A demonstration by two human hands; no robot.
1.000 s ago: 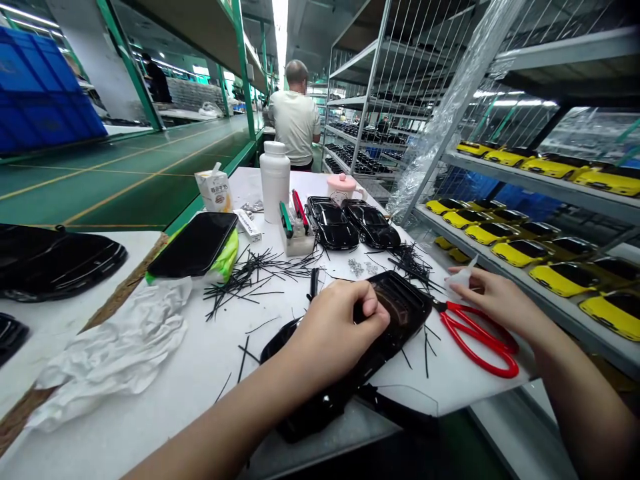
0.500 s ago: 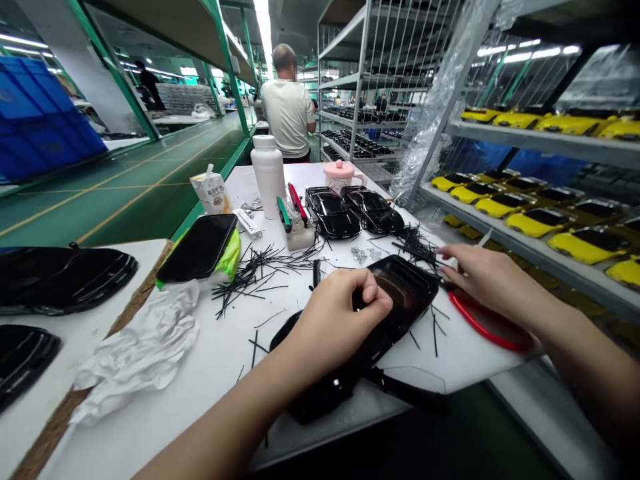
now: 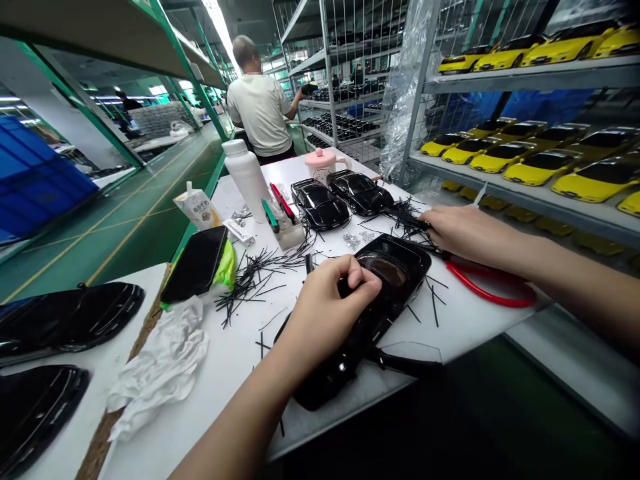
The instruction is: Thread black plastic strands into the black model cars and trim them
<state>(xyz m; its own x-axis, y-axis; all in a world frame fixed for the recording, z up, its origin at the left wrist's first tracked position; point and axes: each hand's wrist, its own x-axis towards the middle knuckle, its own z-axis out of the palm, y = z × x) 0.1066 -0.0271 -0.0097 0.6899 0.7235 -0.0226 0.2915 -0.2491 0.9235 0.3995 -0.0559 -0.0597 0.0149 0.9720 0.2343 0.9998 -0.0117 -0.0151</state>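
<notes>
My left hand (image 3: 336,303) rests over a black model car body (image 3: 400,267) near the table's front edge, its fingers curled and closed; anything between them is too small to make out. At the right, my right hand (image 3: 457,230) lies over a pile of thin black strips (image 3: 407,217), fingers pressed together, their tips partly hidden. Just below it are red-handled pliers (image 3: 493,290). A black strap-like piece (image 3: 405,363) lies at the car's lower right. Small silvery bits (image 3: 357,239) sit beyond the car.
Two black cars (image 3: 320,203) stand behind, beside a pink-lidded cup (image 3: 321,163), a white bottle (image 3: 246,177) and a pen box (image 3: 290,235). At left are a phone (image 3: 195,265), crumpled paper (image 3: 165,367) and more strips (image 3: 250,280). Racks of yellow cars (image 3: 535,167) stand right.
The view has tilted and shifted. My right hand has moved further over the strips, its fingers lower. The person ahead has stretched an arm towards the rack, holding something dark.
</notes>
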